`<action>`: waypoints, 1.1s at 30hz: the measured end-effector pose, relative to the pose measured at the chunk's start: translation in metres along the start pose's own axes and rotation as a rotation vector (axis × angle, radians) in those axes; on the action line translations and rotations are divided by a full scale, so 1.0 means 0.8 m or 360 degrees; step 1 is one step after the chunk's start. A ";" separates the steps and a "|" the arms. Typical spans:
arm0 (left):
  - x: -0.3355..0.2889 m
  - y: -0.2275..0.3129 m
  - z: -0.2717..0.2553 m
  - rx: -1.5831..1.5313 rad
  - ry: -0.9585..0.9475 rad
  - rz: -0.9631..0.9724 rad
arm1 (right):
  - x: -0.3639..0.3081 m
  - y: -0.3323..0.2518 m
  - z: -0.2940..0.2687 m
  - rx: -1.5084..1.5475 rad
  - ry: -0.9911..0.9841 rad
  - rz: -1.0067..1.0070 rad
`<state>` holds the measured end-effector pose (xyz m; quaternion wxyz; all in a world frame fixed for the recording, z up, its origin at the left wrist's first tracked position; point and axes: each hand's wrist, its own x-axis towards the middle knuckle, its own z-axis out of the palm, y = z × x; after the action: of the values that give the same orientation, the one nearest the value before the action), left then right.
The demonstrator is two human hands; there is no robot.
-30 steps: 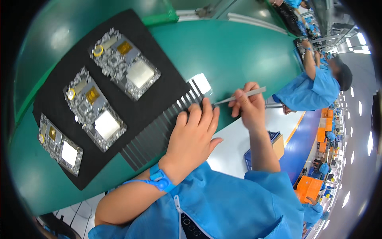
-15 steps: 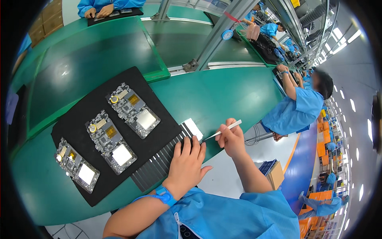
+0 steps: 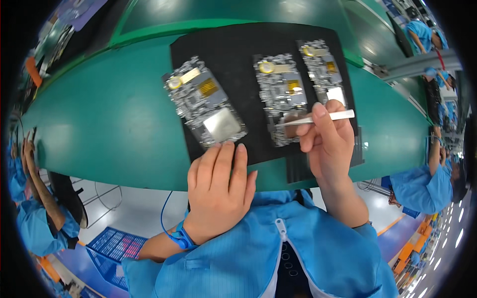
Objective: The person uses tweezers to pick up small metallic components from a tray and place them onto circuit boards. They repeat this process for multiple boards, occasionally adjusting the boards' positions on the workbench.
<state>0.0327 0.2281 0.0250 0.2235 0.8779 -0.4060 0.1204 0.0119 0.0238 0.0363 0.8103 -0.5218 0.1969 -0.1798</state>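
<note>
Three circuit boards, the left one (image 3: 186, 99), the middle one (image 3: 278, 97) and the right one (image 3: 318, 67), lie on a black mat (image 3: 233, 54). Each carries a round yellow-rimmed part, an amber patch and a silvery plate. My left hand (image 3: 216, 186) lies with fingers stretched out, its fingertips at the near edge of the left board. White tweezers (image 3: 342, 114) are pinched in my right hand (image 3: 330, 144), pointing left over the middle board's silvery plate. Their tip is blurred; I cannot tell whether it holds anything. My right hand covers part of the right board's near end.
A dark striped sheet (image 3: 298, 169) sticks out from under the mat's near right side. The green table (image 3: 109, 134) curves around it. A blue wrist strap (image 3: 181, 236) with a cord is on my left wrist. Co-workers sit at left and right; a blue crate (image 3: 112, 248) stands low left.
My head view has turned left. My right hand has carried the tweezers from beside the striped sheet to over the middle board; my left hand has moved from the sheet to the left board.
</note>
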 end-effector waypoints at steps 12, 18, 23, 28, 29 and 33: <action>-0.007 -0.040 0.019 -0.0085 0.0038 -0.0198 | 0.060 0.028 0.087 -0.0447 -0.0473 0.0349; -0.012 -0.046 0.025 0.0001 0.0115 -0.0154 | 0.055 0.036 0.095 -0.0544 -0.0435 0.0318; -0.014 -0.046 0.028 0.0016 0.0156 -0.0154 | 0.055 0.038 0.097 -0.0577 -0.0418 0.0296; -0.014 -0.047 0.029 0.0018 0.0162 -0.0141 | 0.055 0.043 0.092 -0.0521 -0.0439 0.0239; -0.015 -0.047 0.029 0.0017 0.0163 -0.0137 | 0.055 0.043 0.092 -0.0520 -0.0432 0.0239; -0.016 -0.047 0.030 0.0030 0.0170 -0.0144 | 0.054 0.045 0.092 -0.0511 -0.0423 0.0221</action>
<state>0.0544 0.2460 -0.0120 0.2418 0.8898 -0.3521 0.1607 0.0893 0.0733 0.0256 0.7462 -0.6483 0.1499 -0.0197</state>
